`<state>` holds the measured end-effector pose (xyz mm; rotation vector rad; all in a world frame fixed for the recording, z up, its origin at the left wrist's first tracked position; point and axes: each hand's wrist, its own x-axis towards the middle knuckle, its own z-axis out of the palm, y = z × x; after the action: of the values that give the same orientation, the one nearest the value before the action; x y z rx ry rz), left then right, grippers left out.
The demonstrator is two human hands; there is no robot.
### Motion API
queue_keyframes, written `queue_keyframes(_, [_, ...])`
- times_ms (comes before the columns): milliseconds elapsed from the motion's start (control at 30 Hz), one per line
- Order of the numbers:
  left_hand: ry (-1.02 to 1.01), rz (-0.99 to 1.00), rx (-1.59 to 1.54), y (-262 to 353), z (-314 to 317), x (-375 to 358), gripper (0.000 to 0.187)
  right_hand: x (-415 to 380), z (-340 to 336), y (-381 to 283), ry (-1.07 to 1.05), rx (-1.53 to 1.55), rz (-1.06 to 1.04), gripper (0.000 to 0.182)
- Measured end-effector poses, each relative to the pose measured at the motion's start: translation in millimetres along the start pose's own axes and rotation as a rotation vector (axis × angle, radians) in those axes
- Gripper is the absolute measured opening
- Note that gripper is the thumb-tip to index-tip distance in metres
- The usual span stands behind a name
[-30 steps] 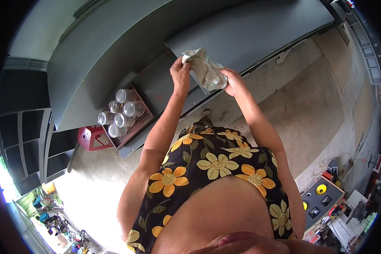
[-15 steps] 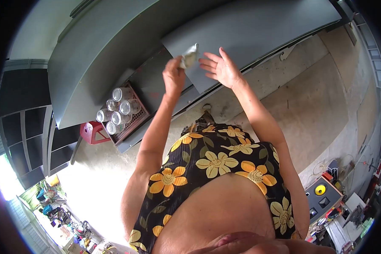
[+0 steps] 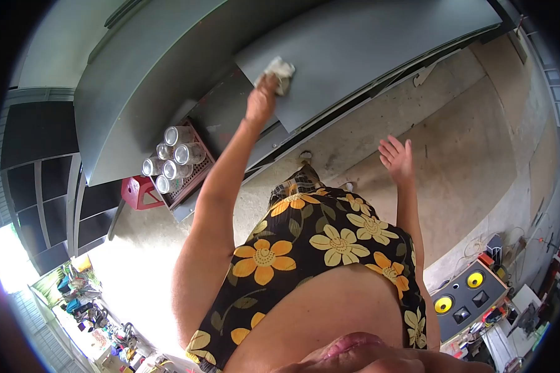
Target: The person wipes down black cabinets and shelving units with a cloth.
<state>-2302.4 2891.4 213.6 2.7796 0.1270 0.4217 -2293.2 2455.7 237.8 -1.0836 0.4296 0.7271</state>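
Observation:
My left hand is closed on a crumpled whitish cloth. The cloth lies against the near left corner of a flat grey panel; some of it is hidden by my fingers. Off to the right, my right hand hangs in the air above the floor, fingers spread and holding nothing. Left of my left forearm stands a pinkish plastic crate with several clear glass jars in it.
A tall curved grey surface rises behind the crate. Below the crate is a red plastic stool. A speaker box with yellow cones stands at the lower right on the concrete floor. Clutter fills the lower left.
My left hand has brought the cloth from the air onto the panel's corner. My right hand has drawn back, down and to the right, away from the cloth.

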Motion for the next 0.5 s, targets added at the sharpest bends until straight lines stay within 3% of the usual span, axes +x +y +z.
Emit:
queue_keyframes(33, [0.032, 0.189, 0.169, 2.4, 27.5, -29.6, 0.046, -5.8, -15.3, 6.4, 0.039, -0.009, -0.007, 0.068])
queue_keyframes(67, [-0.041, 0.295, 0.438, 37.3, 17.8, -50.6, 0.054, -11.4, -26.4, 9.9, 0.074, -0.021, -0.018, 0.068])
queue_keyframes(100, [-0.062, 0.327, 0.498, 73.6, 12.3, -72.7, 0.058, -17.9, -33.3, 11.9, 0.111, -0.002, -0.012, 0.068])
queue_keyframes(200, [-0.426, 0.046, -0.322, 165.0, 3.8, -99.4, 0.045, -33.0, -49.0, 21.6, 0.189, 0.04, -0.007, 0.068])
queue_keyframes(233, [-0.168, 0.199, -0.502, 175.4, 31.1, -109.9, 0.046, -35.8, -54.9, 25.0, 0.199, 0.039, -0.011, 0.067])
queue_keyframes(300, [-0.198, 0.082, -0.609, 208.1, 16.9, -96.7, 0.048, -37.5, -73.4, 30.6, 0.197, 0.002, -0.031, 0.068])
queue_keyframes(400, [0.049, -0.143, -0.764, 205.7, -12.4, -54.8, 0.048, -50.6, -107.5, 42.6, 0.214, -0.08, -0.05, 0.068])
queue_keyframes(500, [0.44, -0.198, -0.572, 153.1, -32.0, -23.2, 0.043, -69.3, -144.5, 57.3, 0.312, -0.128, -0.041, 0.068])
